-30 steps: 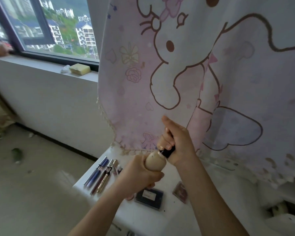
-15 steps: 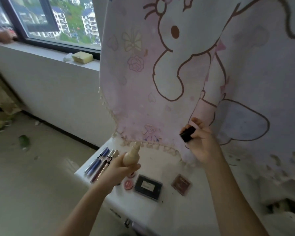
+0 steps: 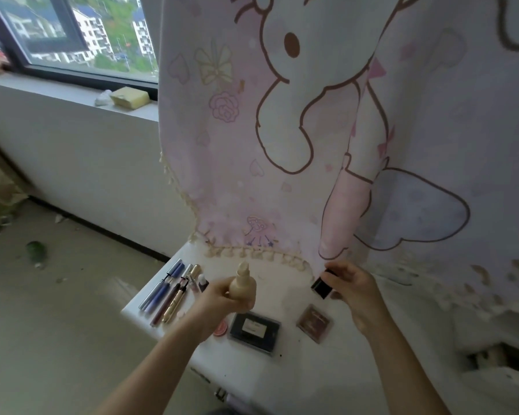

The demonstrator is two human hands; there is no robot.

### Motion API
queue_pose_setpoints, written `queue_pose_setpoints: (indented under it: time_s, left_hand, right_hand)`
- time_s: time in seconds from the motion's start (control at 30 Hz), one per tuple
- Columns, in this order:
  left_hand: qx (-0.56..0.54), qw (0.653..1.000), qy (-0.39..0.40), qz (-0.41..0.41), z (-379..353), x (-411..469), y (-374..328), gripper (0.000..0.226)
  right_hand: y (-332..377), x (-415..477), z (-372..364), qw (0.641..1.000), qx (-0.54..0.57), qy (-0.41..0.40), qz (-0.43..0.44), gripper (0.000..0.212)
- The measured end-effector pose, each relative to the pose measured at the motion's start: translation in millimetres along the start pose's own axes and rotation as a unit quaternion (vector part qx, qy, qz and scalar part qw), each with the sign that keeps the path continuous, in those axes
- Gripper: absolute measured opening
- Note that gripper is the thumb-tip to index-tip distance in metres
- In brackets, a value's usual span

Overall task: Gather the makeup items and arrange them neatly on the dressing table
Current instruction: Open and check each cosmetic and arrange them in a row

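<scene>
Left hand (image 3: 219, 298) grasped the uncapped foundation bottle (image 3: 242, 290); right hand (image 3: 352, 287) pinched its black cap (image 3: 322, 287). Tilting risked spillage onto the dressing table (image 3: 297, 363).

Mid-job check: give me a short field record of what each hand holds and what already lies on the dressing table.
left hand: holds beige bottle upright, cap off
right hand: holds black cap, apart from the bottle
pens and tubes: side by side at the table's left edge
round pink compact: partly hidden behind the left hand
dark palette: lying flat, middle
brown square compact: right of the palette
dressing table: white; curtain hangs over its back
</scene>
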State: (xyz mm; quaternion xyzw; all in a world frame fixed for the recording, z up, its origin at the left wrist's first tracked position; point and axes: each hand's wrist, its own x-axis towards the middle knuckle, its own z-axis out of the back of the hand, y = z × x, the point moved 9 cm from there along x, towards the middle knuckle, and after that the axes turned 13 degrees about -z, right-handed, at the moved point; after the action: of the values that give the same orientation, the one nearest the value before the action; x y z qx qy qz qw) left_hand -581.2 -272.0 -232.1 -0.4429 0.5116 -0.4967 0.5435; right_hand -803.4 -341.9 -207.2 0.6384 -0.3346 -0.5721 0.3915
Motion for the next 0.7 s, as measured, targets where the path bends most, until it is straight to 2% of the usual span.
queue_pose_setpoints:
  time_s: [0.23, 0.33, 0.43, 0.53, 0.6, 0.7]
  left_hand:
    - [0.009, 0.999, -0.025, -0.018, -8, 29, 17, 0.014]
    - [0.056, 0.998, -0.031, -0.004, -9, 46, 36, 0.018]
    - [0.102, 0.994, -0.035, 0.005, -15, 65, 49, 0.011]
    - [0.164, 0.986, -0.041, 0.012, -17, 82, 59, 0.010]
    - [0.192, 0.980, -0.043, 0.015, -17, 90, 63, 0.017]
    - [0.225, 0.973, -0.045, 0.024, -14, 99, 68, 0.023]
  right_hand:
    - [-26, 5, 18, 0.998, -0.023, -0.051, -0.009, 0.024]
    - [-34, 15, 13, 0.995, -0.079, -0.051, -0.019, 0.025]
    - [-44, 31, 5, 0.991, -0.113, -0.057, -0.039, 0.026]
    - [-52, 48, -12, 0.984, -0.169, -0.036, -0.048, 0.023]
    - [-55, 58, -22, 0.974, -0.220, -0.021, -0.044, 0.024]
    - [-57, 73, -33, 0.947, -0.319, -0.026, -0.018, 0.027]
